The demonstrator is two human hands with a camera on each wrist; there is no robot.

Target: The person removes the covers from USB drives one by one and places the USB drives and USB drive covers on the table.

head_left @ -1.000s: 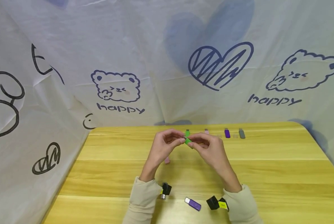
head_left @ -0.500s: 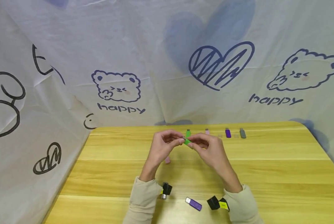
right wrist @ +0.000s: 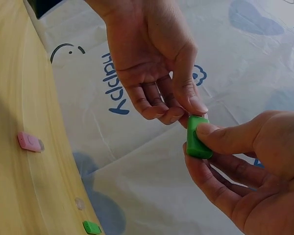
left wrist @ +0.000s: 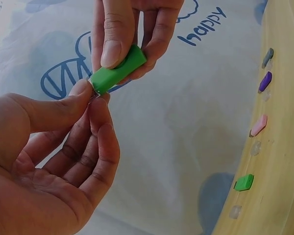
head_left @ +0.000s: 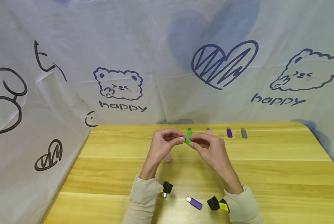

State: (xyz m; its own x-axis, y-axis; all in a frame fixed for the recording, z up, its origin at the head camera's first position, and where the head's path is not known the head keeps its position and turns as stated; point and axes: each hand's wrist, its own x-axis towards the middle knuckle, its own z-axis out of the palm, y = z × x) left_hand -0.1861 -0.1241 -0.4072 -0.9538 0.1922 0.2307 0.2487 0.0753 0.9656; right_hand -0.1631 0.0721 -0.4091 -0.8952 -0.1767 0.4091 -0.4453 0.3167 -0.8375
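Both hands meet over the far middle of the table around a green USB stick [head_left: 187, 141]. My right hand [head_left: 211, 149] pinches its green body between thumb and fingers. The thumb and a fingertip of my left hand [head_left: 162, 146] pinch its other end, where a small shiny part shows in the left wrist view; the fingertips hide most of that end. The stick [right wrist: 198, 137] is off the table. Behind the hands, a second green USB stick [head_left: 189, 132] lies near the back edge, in a row with pink [head_left: 208, 131], purple [head_left: 229, 133] and grey [head_left: 244, 133] ones.
Small clear pieces [left wrist: 256, 148] lie between the sticks in the row. Another pink stick [right wrist: 30, 142] lies near my left hand. A purple stick with a bare metal plug [head_left: 195, 203] lies between the forearms. A printed white cloth [head_left: 155, 62] hangs behind the table.
The hands keep their pinch on the green USB stick with hardly any movement. The whole head view has shifted slightly.
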